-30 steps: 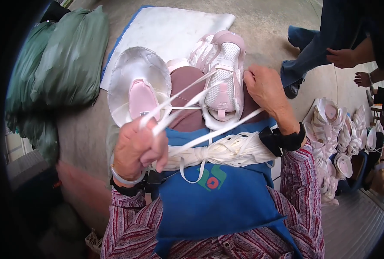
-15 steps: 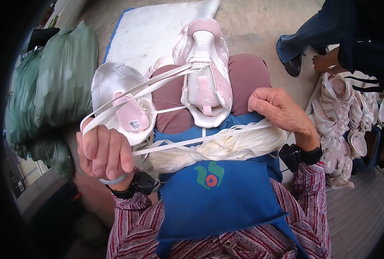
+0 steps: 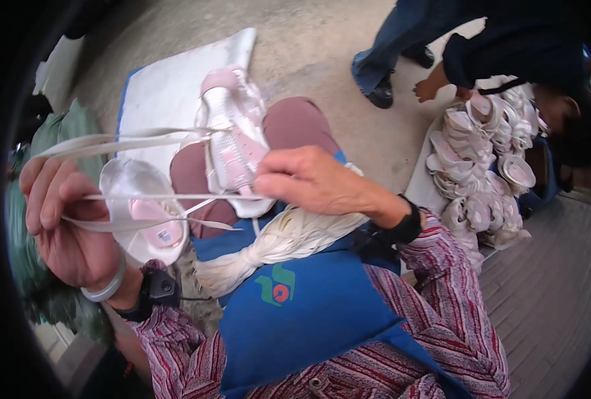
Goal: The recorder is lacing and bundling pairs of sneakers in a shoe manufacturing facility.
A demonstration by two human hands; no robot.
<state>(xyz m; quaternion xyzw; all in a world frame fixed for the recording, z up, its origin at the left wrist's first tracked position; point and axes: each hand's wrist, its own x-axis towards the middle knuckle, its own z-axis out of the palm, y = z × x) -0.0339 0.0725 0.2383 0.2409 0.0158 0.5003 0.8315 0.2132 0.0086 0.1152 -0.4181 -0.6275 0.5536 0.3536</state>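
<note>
On my feed: pink-and-white upper (image 3: 237, 149), mesh tongue showing, sits between the knees, toe pointing away, slightly tilted left. Flat white lace (image 3: 142, 141) is partly threaded; a doubled run goes left off the tongue area, one strand below is straight, another curves loosely beneath it.

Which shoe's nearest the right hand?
The pink-and-white shoe between the knees, right beside the right hand; the silver-lined shoe lies farther left, the piled shoes far right.
</note>
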